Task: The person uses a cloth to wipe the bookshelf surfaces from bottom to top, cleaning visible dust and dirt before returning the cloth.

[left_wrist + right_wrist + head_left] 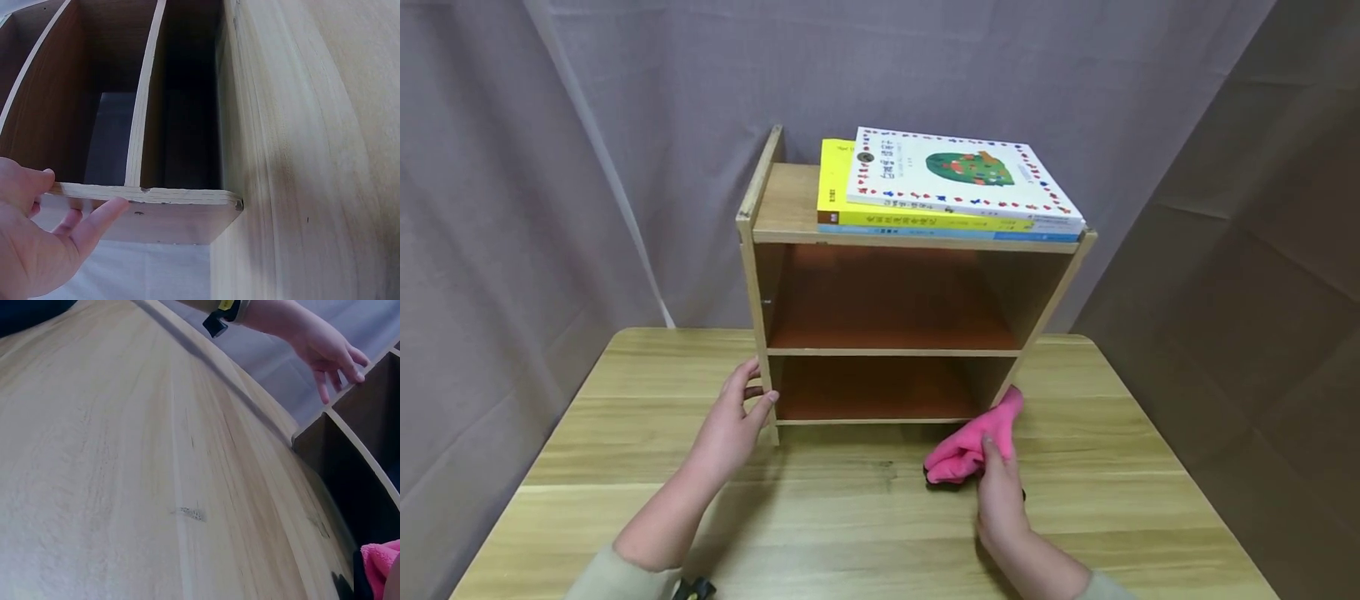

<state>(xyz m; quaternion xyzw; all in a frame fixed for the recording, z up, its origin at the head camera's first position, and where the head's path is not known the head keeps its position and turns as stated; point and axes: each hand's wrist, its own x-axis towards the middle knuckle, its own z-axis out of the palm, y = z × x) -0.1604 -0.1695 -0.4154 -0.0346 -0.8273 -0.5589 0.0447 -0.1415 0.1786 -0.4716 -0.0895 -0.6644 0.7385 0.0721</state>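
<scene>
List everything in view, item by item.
shelf unit: one, light wood and brown, on table
books: at least three, white, yellow, blue, stacked on unit's top
cloth: one, pink, by unit's lower right corner
table: one, light wood, underneath
fabric backdrop: count unclear, grey, behind table
unidentified item: one, dark blue, right wrist view's top-left corner
wrist device: one, black and yellow, left wrist
sleeves: two, pale, forearms
left hand: one, bare, against unit's left side
right hand: one, bare, holding cloth

Both bare forearms [664,507] reach out front, pale greenish fabric sleeves [623,577] stopping partway up. The bare left hand [735,423] has fingers pretty loosely spread, thumb apart; the bare right hand [1002,498] is pinching, thumb on top.
</scene>
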